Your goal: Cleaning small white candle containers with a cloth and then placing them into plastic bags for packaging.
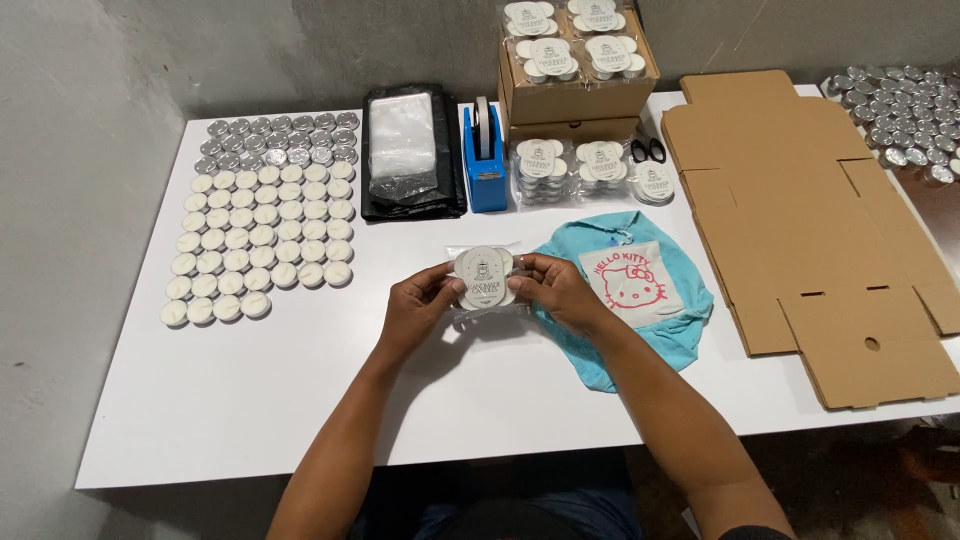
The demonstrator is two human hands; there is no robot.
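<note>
Left hand (418, 305) and right hand (560, 288) both closed around a clear packet of white tealight candles (485, 277), held just above the white counter (300, 400), rows of loose tealights (260, 240) to the left, blue tape dispenser (486, 165) behind, blue cloth (640, 290) beside the right hand

clear-bagged tealight pack (485, 277), round label, held level

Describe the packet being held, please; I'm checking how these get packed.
The packet is a clear plastic bag holding small white tealights grouped in a cluster, with a round pale printed card on top. It looks glossy and slightly crinkled at the edges. It is held flat, just above the white table, card facing up, pinched at its sides by the left hand and right hand.
</note>
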